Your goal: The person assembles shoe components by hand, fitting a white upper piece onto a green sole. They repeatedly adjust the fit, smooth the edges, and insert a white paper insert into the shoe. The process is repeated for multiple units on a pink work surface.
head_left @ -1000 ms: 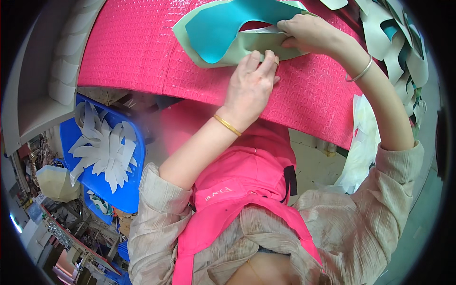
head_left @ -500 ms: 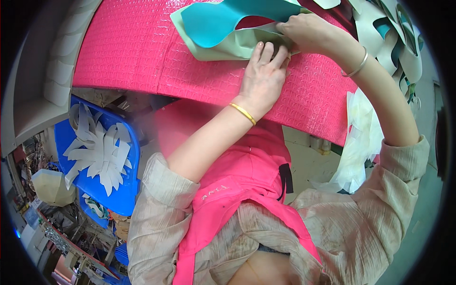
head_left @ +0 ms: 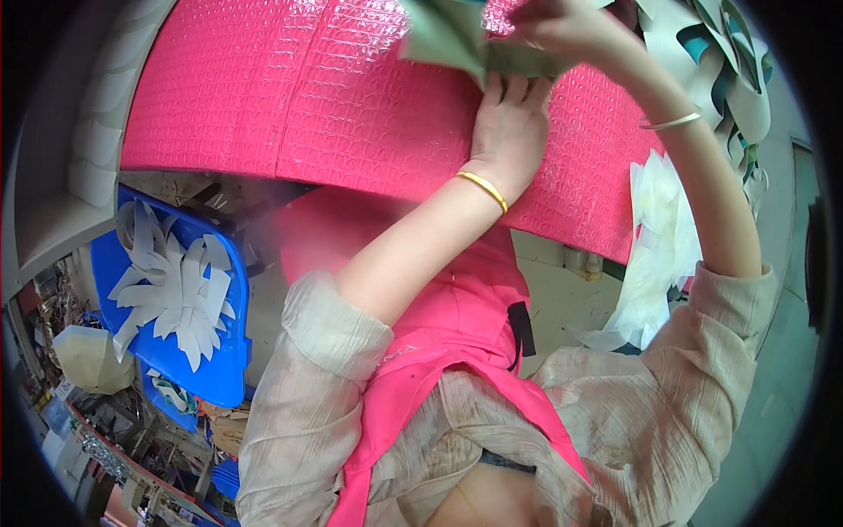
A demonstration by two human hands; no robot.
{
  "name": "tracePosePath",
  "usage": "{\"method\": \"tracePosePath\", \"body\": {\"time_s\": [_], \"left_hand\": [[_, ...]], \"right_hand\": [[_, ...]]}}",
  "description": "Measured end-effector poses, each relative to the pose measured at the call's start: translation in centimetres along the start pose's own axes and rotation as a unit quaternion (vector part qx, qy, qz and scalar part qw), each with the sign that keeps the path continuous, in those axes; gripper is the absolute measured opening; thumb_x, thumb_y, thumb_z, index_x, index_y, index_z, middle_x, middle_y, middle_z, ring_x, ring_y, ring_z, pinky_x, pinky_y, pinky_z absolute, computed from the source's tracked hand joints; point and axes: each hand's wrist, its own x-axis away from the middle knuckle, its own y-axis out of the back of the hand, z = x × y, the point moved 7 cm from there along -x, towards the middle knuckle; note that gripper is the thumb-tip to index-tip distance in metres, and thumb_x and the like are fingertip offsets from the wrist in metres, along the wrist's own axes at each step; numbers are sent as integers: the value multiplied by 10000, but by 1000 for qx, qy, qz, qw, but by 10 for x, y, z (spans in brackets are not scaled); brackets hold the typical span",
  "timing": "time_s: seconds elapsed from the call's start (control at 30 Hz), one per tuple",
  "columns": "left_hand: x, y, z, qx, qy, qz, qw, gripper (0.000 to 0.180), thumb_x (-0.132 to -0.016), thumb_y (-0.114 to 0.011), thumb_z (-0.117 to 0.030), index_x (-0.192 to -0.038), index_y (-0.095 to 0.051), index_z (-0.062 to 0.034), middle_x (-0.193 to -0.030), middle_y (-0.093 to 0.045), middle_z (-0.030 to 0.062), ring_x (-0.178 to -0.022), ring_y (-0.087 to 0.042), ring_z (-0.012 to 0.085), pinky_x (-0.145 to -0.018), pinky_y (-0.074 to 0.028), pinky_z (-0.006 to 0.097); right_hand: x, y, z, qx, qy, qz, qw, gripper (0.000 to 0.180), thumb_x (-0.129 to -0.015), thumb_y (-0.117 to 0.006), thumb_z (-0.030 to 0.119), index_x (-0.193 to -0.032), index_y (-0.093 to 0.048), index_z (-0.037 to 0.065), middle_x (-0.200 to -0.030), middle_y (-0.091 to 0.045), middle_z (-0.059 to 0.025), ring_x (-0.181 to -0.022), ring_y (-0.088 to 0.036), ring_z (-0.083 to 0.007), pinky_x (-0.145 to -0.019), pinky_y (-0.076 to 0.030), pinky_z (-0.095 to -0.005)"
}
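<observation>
One green sheet (head_left: 443, 42), bent and cut off by the view's top, was over the pink surface (head_left: 369, 114). At its near edge the left hand (head_left: 512, 132) had its fingers close together, tips hidden, and the right hand (head_left: 575, 31) curled, blurred, beside it; whether either grip had hold could not be told. Farther out, pale cut pieces (head_left: 746, 105) hung at right, and white strips (head_left: 180, 285) lay on a blue plastic seat (head_left: 219, 386) at left.

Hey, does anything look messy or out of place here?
The white strips on the blue plastic surface look untidy: they splay in different directions, and one seems to overhang its edge. The green material at the left hand looks bent, probably from handling.
</observation>
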Motion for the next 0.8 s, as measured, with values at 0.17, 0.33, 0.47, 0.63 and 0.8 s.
{"method": "tracePosePath", "body": {"time_s": [0.17, 0.33, 0.47, 0.63, 0.8], "left_hand": [[-15, 10, -19, -75, -161, -34, 983, 153, -689, -518, -125, -665, -662, -81, -836, -544, 37, -830, -500, 192, -893, -358, 371], [-22, 7, -13, -109, -296, 59, 947, 114, -657, -539, -143, -619, -644, -123, -738, -545, 14, -782, -512, 160, -815, -364, 277], [-2, 17, -4, -113, -332, 75, 933, 88, -660, -556, -137, -647, -637, -103, -753, -531, 23, -802, -506, 164, -831, -368, 280], [2, 16, 5, 10, -214, 113, 970, 177, -732, -574, -172, -841, -614, -38, -842, -510, 38, -864, -489, 181, -846, -371, 308], [7, 17, 17, 64, -155, 61, 984, 293, -777, -569, -209, -1016, -576, -39, -857, -504, 30, -872, -485, 176, -830, -375, 323]], "right_hand": [[51, 2, -1, 486, 267, -79, 829, 292, -627, -625, 28, -912, -563, 16, -807, -592, -134, -825, -579, -288, -716, -465, -351], [36, 10, -24, 485, 132, 36, 864, 91, -613, -606, 15, -696, -627, 47, -688, -609, -127, -674, -609, -281, -656, -472, -359], [54, 7, -39, 248, 145, -14, 958, 235, -631, -594, 5, -865, -613, 20, -762, -615, -161, -725, -590, -333, -673, -466, -380], [37, -7, -41, 264, 134, -57, 953, 220, -646, -611, 23, -864, -591, -3, -780, -605, -195, -758, -598, -328, -668, -468, -376], [30, -8, -54, 197, 117, -18, 973, 238, -725, -590, 5, -962, -563, -3, -865, -614, -185, -815, -602, -278, -725, -470, -351]]}}
